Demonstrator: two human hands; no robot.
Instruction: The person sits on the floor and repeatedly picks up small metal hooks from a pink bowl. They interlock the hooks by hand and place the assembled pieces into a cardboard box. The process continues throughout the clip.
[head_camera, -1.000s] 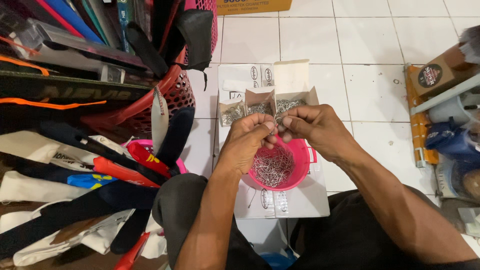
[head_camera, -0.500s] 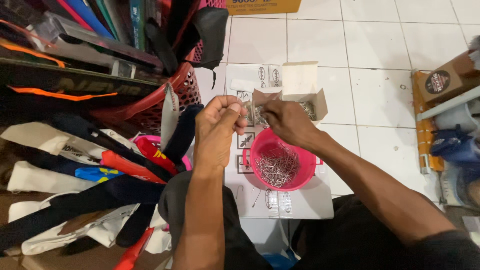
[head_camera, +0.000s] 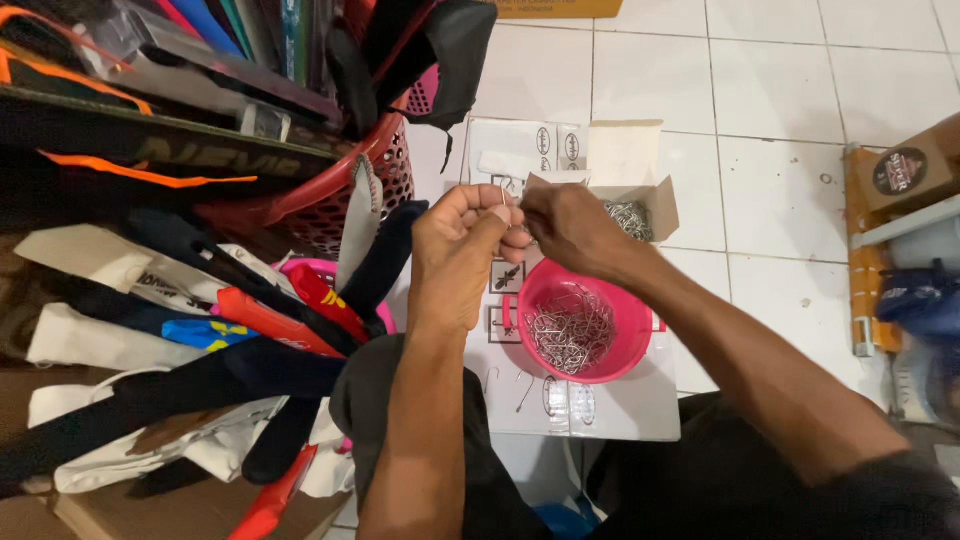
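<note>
Now, change: both hands are higher over the flattened cardboard sheet (head_camera: 600, 410) than a second ago.
Left hand (head_camera: 455, 250): closed, pinching a thin wire hook (head_camera: 503, 192).
Right hand (head_camera: 570, 228): fingers pinched at the same hook.
Pink bowl (head_camera: 628, 345): mid-sheet, holding hooks.
Open box (head_camera: 640, 200): far edge, more hooks inside.
Meaning: one hook seems mid-handling.

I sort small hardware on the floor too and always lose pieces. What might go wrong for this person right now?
The left hand and right hand pinch a thin wire hook above the floor, beside the pink bowl rather than over it; if it slips, it may miss. A forearm could also knock the bowl of hooks, or the open cardboard box, scattering them.
</note>
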